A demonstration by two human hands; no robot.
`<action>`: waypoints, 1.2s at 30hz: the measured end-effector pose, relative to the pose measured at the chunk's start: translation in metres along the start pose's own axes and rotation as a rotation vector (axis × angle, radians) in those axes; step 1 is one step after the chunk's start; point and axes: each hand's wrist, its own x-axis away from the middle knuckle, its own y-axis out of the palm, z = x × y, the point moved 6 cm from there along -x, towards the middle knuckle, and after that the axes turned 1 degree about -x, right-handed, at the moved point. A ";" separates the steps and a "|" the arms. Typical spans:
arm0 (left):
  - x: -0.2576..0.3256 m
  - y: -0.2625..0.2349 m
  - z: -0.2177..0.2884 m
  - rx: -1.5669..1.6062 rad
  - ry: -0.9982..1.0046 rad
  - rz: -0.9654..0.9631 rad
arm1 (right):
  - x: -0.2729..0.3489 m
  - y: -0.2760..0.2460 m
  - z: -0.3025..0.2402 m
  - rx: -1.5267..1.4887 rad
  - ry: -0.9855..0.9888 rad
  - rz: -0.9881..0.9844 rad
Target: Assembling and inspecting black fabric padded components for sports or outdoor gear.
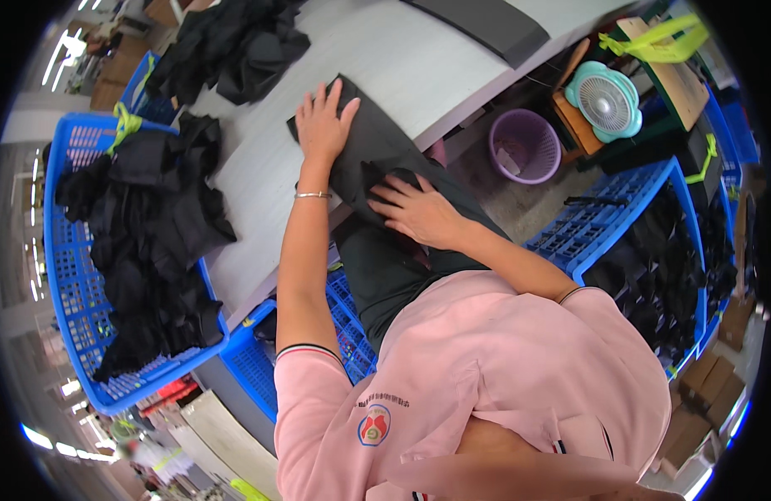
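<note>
Both hands lying flat, fingers spread, gripping nothing: left hand and right hand pressing dark garment at frame centre on counter. Looks soft, limp; best pinching an edge.

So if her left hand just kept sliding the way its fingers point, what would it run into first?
The left hand lies flat on the dark garment. Past its edge comes bare table, then probably the dark grey slab, though depth is unclear.

Head-worn fisheye, looking down, close
</note>
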 end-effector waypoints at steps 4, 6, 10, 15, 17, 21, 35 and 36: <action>0.000 -0.001 -0.001 -0.062 0.012 0.092 | 0.055 -0.026 0.005 -0.089 0.128 0.306; 0.000 -0.006 0.001 -0.091 0.028 0.145 | 0.076 -0.037 0.020 -0.061 0.298 0.434; 0.015 0.001 0.010 -0.166 -0.139 0.019 | 0.089 -0.007 0.063 -1.048 0.893 0.536; 0.036 0.008 0.028 -0.111 -0.184 -0.113 | 0.070 0.023 0.056 -1.754 0.920 0.523; 0.032 0.009 0.029 0.066 -0.086 -0.131 | 0.082 0.021 0.064 -1.666 0.920 0.623; 0.025 0.006 0.010 0.539 -0.059 -0.077 | 0.145 -0.001 0.097 -1.378 0.869 0.895; 0.041 0.007 -0.011 0.161 -0.042 0.046 | 0.744 -0.214 0.069 -0.570 1.053 2.358; 0.041 0.008 -0.010 0.123 -0.025 0.046 | 0.778 -0.235 0.066 -0.534 1.025 2.362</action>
